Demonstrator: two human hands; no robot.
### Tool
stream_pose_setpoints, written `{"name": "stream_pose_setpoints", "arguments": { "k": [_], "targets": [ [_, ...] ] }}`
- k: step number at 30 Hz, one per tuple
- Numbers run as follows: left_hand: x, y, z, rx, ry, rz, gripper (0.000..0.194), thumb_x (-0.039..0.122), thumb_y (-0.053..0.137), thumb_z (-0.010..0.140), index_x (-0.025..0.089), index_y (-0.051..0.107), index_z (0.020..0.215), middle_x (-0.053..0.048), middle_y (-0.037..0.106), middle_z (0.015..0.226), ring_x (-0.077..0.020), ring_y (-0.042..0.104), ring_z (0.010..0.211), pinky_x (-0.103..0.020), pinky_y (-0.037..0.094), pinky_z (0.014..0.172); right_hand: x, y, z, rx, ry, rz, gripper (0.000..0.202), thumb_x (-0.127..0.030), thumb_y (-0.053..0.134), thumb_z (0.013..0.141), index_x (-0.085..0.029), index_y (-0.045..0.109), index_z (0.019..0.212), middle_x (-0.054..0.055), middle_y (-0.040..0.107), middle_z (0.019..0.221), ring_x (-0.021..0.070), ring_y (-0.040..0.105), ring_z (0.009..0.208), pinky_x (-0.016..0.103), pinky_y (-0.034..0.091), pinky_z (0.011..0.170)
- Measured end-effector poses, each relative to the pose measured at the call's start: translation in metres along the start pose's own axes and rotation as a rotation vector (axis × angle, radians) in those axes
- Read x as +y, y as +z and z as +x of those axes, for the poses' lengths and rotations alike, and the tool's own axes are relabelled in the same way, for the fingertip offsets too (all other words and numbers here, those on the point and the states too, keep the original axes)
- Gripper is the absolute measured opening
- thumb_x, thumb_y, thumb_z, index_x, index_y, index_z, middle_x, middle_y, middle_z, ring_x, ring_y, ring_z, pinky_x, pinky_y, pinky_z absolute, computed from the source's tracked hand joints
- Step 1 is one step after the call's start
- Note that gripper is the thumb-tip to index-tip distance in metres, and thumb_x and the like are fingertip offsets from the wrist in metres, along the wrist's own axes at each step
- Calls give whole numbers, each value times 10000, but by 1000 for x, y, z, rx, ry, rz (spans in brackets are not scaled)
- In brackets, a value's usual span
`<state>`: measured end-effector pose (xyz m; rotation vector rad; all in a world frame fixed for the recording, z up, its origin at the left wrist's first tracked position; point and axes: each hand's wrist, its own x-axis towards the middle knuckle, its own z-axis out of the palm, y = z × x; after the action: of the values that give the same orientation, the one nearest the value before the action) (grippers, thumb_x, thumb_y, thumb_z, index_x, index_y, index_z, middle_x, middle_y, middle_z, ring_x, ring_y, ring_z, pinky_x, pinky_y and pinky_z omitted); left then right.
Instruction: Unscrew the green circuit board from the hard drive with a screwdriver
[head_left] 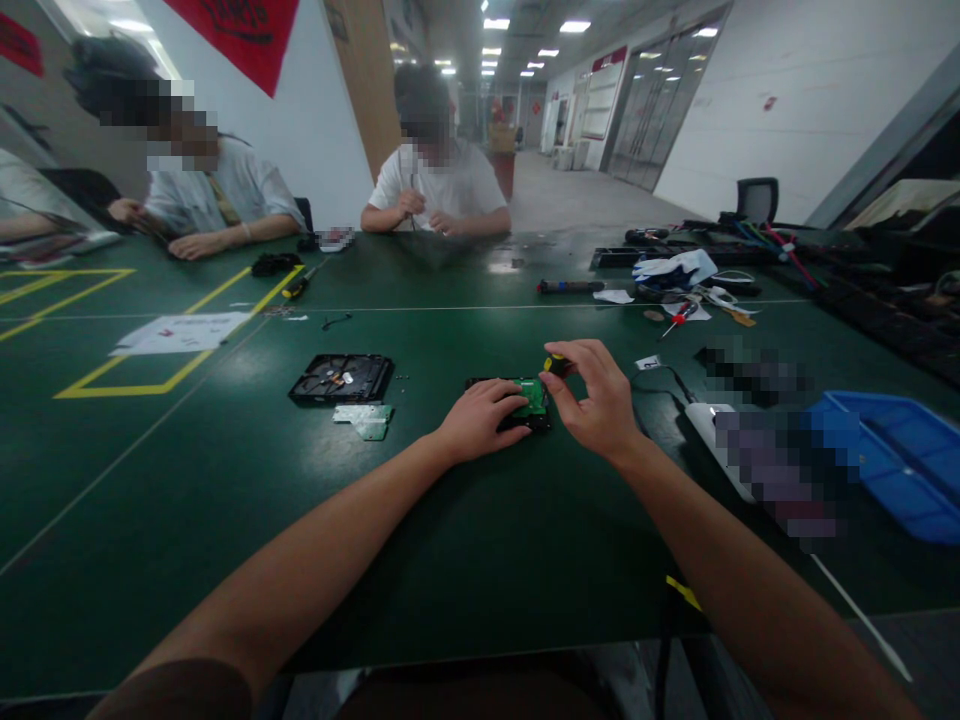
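My left hand (486, 418) lies spread over a black hard drive with a green circuit board (532, 398), its fingers resting on the board's left part. In my right hand (592, 395) is a small screwdriver with a yellow and black handle (555, 364), pinched between thumb and fingers above the drive's right edge. The tip of the tool is too small to make out. Left of my hands sits a second black drive (341, 379), and just below it a loose circuit board (365, 420). Tiny screws (403, 377) are scattered beside that drive.
A blue tray (892, 460) and a white device with a cable (720, 450) are at the right. Gloves (676, 268), a red screwdriver (679, 317) and a dark cylindrical tool (571, 287) lie farther back. Paper (180, 333) rests at the left. People sit across the green table (450, 560).
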<state>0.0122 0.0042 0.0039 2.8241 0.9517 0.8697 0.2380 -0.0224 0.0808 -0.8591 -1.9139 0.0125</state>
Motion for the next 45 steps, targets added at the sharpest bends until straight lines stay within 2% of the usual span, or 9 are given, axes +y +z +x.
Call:
{"name": "stream_pose_setpoints", "arguments": {
  "k": [30, 45],
  "targets": [
    [0, 0, 1, -7, 2, 26, 429, 511, 662, 960, 213, 663, 1269, -117, 648, 1360, -317, 601, 1284, -532, 503, 1086, 0, 2, -2, -5, -40, 7, 405, -186, 653, 954, -338, 617, 1328, 56, 634, 1126, 223, 667, 952, 433, 608, 857],
    [0, 0, 1, -8, 4, 12, 432, 497, 678, 953, 215, 666, 1279, -127, 645, 1366, -324, 594, 1303, -539, 509, 1085, 2, 0, 0, 13, 19, -17, 338, -257, 674, 964, -316, 612, 1291, 58, 622, 1109, 211, 665, 922, 416, 617, 845]
  ]
}}
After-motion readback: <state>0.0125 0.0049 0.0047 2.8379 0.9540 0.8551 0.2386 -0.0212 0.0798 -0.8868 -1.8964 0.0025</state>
